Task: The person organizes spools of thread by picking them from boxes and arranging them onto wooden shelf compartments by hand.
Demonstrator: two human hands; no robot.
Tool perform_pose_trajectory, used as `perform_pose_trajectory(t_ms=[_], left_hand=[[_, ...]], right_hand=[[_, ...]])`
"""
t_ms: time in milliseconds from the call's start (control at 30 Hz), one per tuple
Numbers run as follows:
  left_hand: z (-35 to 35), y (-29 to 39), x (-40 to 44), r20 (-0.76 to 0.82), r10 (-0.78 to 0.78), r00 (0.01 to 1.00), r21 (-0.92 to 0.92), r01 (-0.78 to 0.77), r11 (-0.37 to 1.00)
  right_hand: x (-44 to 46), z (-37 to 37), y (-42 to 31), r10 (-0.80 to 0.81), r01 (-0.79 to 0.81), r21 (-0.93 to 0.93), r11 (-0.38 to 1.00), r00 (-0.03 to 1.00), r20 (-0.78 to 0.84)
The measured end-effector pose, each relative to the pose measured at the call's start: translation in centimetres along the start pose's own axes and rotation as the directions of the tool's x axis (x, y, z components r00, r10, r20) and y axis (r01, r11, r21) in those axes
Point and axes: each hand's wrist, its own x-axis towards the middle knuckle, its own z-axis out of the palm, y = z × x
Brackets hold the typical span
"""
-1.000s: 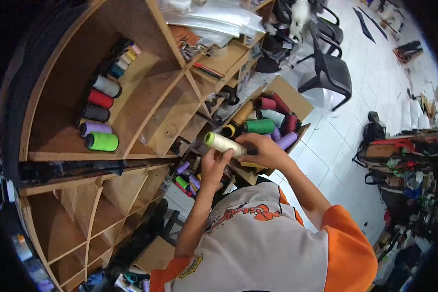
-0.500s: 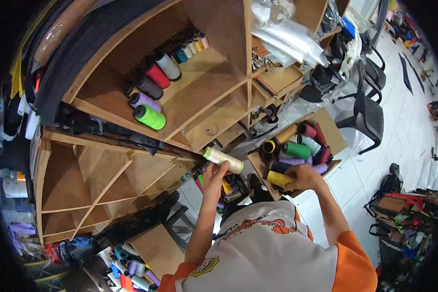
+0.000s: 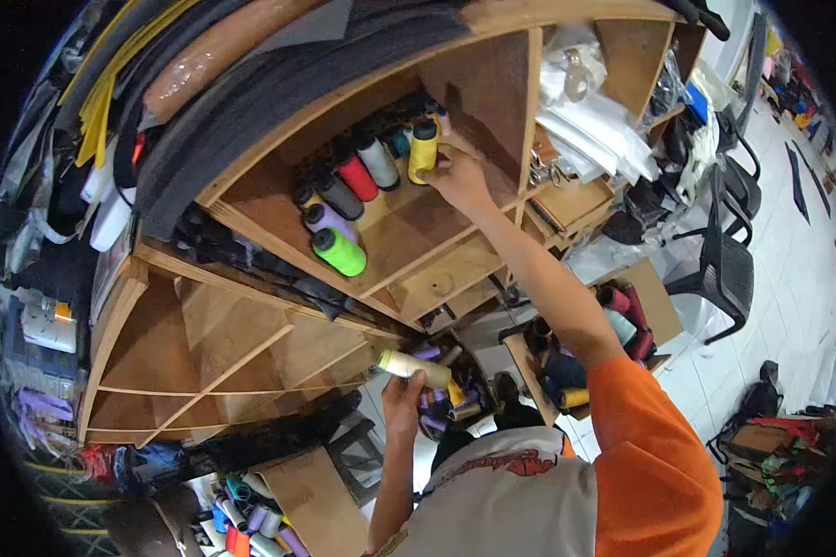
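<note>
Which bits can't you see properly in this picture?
All in the head view:
Spools in the right-hand box: the right arm covers some.
Small spools on the shelf: the yellow spool hides some.
Cream spool: the left hand covers part.
Lower-left box: cut off by the bottom edge.
Shirt lettering: too small and creased.

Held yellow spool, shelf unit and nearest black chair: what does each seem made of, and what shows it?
Yellow spool: probably thread, softly glossy, wound round a dark core visible on top. Shelf unit: likely wood or plywood, mostly matt, with brown panels and paler edges. Black chair: perhaps moulded plastic, given its smooth sheen.
</note>
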Motion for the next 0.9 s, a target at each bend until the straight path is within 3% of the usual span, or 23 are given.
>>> perform_pose_trajectory(t_ms=[67,133,267,433,533,633,733,767,833,900], left_hand=[[-1.5,-1.1,-0.1,-0.1,-0.029,0.995,0.011,0.03,0.999],[-2.3,-1.0,-0.7,-0.083,0.005,0.997,-0.094,-0.013,0.995],[-3.3,-1.4,-0.9,-0.137,0.004,0.991,-0.073,-0.014,0.997],[-3.6,-1.3,-0.6,-0.151,0.056,0.987,-0.038,-0.062,0.997],[-3.6,-1.8,-0.1,-0.162,0.04,0.986,-0.035,-0.046,0.998],[-2.9,-1.5,0.1,-0.148,0.038,0.988,0.097,-0.024,0.995],[-1.6,-0.5,0.8,-0.024,0.107,0.994,0.06,-0.105,0.993],[-1.9,-1.0,1.2,-0.023,0.082,0.996,0.157,-0.078,0.985],[-0.3,0.4,1.6,0.004,0.087,0.996,0.074,-0.087,0.994],[0.3,1.3,2.6,0.111,0.099,0.989,0.04,-0.103,0.994]], right_hand=[[2.7,2.4,0.9,-0.036,0.027,-0.156,0.987,0.998,-0.056],[4.2,4.5,1.9,-0.041,0.021,-0.248,0.968,0.996,-0.075],[5.3,6.6,3.3,0.026,-0.046,-0.209,0.977,0.995,-0.099],[5.9,7.1,4.1,-0.085,0.049,-0.305,0.951,0.991,-0.106],[6.0,7.6,5.6,-0.21,0.165,-0.269,0.949,0.966,-0.148],[5.4,7.1,6.4,-0.109,0.099,-0.104,0.99,0.989,-0.095],[0.5,3.4,2.7,-0.038,0.028,-0.106,0.994,0.995,-0.096],[-0.8,3.1,3.0,-0.033,0.028,-0.058,0.998,0.996,-0.085],[-3.1,2.0,3.7,-0.023,0.025,0.037,0.999,0.997,-0.07],[-6.0,-0.1,4.0,-0.037,-0.021,0.216,0.976,0.964,0.261]])
